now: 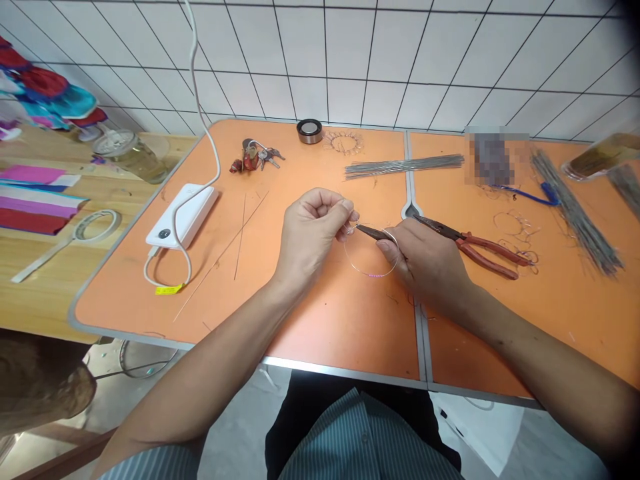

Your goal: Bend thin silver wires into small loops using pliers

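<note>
Above the middle of the orange table, my left hand (315, 233) is closed, with thumb and fingers pinching the end of a thin wire ring (351, 265). A few small purple beads (376, 275) sit at the ring's lower part. My right hand (425, 257) is wrapped round a pair of pliers (373, 232) with dark jaws. Their tip points left and meets the wire at my left fingertips. The handles of these pliers are mostly hidden in my palm. Just beyond my right hand lies a second pair of pliers (493, 253) with red handles.
A white power bank (183, 217) with a cable and two loose wires lie on the left of the orange table (310, 333). Keys (257, 157), a round tin (309, 131) and a wire bundle (405, 166) lie toward the wall. Another bundle (577, 213) is at right.
</note>
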Demonstrator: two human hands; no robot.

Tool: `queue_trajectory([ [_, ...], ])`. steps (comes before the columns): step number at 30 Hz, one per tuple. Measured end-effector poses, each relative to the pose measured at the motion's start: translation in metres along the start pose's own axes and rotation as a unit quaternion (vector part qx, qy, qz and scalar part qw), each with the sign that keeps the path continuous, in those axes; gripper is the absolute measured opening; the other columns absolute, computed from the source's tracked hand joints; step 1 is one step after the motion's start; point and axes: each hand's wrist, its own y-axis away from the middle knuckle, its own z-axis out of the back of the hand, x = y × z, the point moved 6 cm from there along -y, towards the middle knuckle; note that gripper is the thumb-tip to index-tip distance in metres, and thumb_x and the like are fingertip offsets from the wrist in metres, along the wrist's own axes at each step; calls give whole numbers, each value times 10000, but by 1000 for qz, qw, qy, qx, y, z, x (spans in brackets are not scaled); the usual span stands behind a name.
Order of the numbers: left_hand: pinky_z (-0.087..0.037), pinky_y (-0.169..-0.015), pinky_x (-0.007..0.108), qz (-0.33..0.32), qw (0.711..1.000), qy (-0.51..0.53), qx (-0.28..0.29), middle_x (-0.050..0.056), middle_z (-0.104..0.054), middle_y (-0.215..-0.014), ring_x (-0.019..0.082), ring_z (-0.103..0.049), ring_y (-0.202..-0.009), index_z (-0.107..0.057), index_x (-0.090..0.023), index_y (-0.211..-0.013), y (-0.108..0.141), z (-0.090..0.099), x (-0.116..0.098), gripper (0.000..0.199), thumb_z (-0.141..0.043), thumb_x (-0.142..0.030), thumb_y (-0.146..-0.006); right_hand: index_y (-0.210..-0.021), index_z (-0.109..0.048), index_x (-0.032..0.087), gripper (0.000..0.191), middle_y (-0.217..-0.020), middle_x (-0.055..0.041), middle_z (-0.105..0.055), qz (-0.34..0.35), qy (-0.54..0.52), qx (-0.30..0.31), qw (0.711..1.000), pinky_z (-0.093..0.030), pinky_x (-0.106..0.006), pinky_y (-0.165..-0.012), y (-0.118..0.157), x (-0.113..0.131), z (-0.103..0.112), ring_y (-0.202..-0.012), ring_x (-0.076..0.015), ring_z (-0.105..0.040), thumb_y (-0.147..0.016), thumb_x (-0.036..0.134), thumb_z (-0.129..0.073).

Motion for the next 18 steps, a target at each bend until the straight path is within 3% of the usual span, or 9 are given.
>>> queue_trajectory([
  [8,-508,-576,240,-11,1000,0,-5,5,-747,-748,108,-613,-592,-682,-216,-802,2,1,0,182,-826,-285,-890,-952,-696,194,432,-873,-79,-707,13,16,-26,999,-384,-348,-684,0,3,3,-799,-209,-611,-1205,391,-408],
  [18,-519,-570,228,-16,1000,10,2,-3,-728,-710,99,-614,-575,-680,-202,-797,4,-2,-1,170,-806,-237,-905,-998,-720,174,435,-869,-72,-701,13,2,-17,1000,-377,-358,-665,0,4,2,-808,-208,-624,-1209,377,-399],
])
